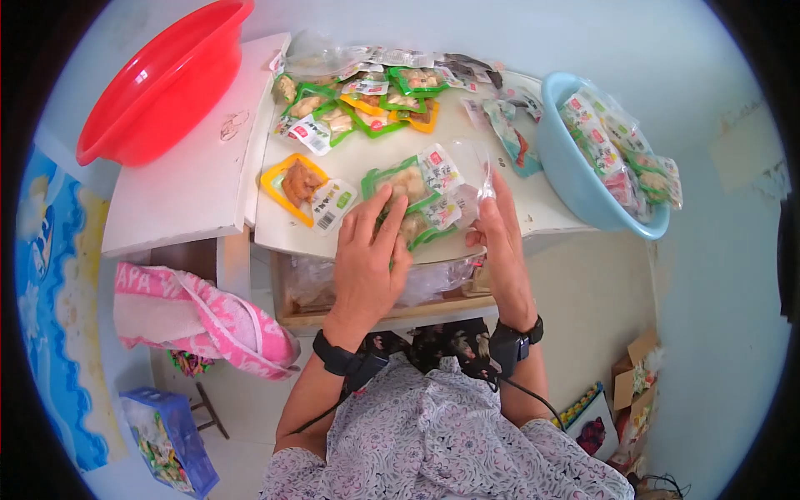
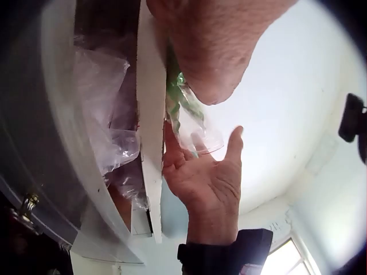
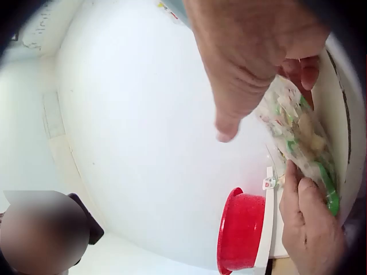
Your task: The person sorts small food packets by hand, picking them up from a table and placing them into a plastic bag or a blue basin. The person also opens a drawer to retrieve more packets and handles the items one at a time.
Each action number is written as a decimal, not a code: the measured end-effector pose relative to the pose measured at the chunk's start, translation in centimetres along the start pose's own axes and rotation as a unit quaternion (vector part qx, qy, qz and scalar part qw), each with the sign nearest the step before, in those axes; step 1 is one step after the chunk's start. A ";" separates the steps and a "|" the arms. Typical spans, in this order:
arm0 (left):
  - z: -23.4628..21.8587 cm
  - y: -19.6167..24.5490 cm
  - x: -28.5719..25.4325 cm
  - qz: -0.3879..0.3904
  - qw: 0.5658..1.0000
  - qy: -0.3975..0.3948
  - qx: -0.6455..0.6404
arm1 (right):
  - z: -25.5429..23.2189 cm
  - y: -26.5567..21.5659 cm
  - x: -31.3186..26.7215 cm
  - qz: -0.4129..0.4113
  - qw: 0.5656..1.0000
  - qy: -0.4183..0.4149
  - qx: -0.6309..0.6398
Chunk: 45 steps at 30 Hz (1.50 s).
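Observation:
Green-edged food packets (image 1: 403, 185) lie in a clear plastic bag (image 1: 472, 162) near the table's front edge. The left hand (image 1: 372, 254) rests on the packets with its fingers extended. At the bag's right end is the right hand (image 1: 503, 250), its thumb raised and some fingers curled at the plastic. In the right wrist view the left hand (image 3: 312, 226) touches the bagged packets (image 3: 309, 134). The left wrist view has the right hand (image 2: 203, 177) with its palm showing beside the clear bag (image 2: 198, 134). An orange-edged packet (image 1: 302, 183) lies left of the bag.
A pile of packets (image 1: 367, 98) covers the table's back. A red basin (image 1: 167, 83) stands at the left, and a blue basin (image 1: 560, 158) holding packets at the right. Below the tabletop, an open drawer (image 1: 292, 308) contains clear plastic bags. A pink towel (image 1: 200, 312) hangs at the left.

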<state>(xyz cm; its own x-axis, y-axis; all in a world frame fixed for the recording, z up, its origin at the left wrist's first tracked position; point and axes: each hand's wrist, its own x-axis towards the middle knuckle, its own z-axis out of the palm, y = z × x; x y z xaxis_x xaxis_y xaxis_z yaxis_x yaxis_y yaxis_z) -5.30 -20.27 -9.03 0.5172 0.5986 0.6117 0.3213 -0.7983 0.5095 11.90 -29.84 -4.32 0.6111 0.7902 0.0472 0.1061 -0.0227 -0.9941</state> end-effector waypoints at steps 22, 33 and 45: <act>-0.3 -1.0 1.9 -0.071 0.951 0.042 -0.297 | -0.1 -0.8 3.7 -0.310 0.949 -0.041 -0.045; 1.8 -1.7 3.4 -0.165 0.922 -0.061 -0.345 | -0.8 4.9 4.2 -0.146 0.985 -0.088 -0.009; 0.4 -1.5 2.7 -0.177 0.882 -0.087 -0.428 | -3.0 3.9 3.9 -0.104 0.962 -0.220 0.123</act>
<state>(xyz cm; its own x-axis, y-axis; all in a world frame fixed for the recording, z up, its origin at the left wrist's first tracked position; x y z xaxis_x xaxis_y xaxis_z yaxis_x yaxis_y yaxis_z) -4.08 -17.47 -8.39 0.6430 0.7207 0.2589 -0.1907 -0.1768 0.9656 17.03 -28.68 -7.70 0.2000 0.9456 0.2566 -0.0321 0.2680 -0.9629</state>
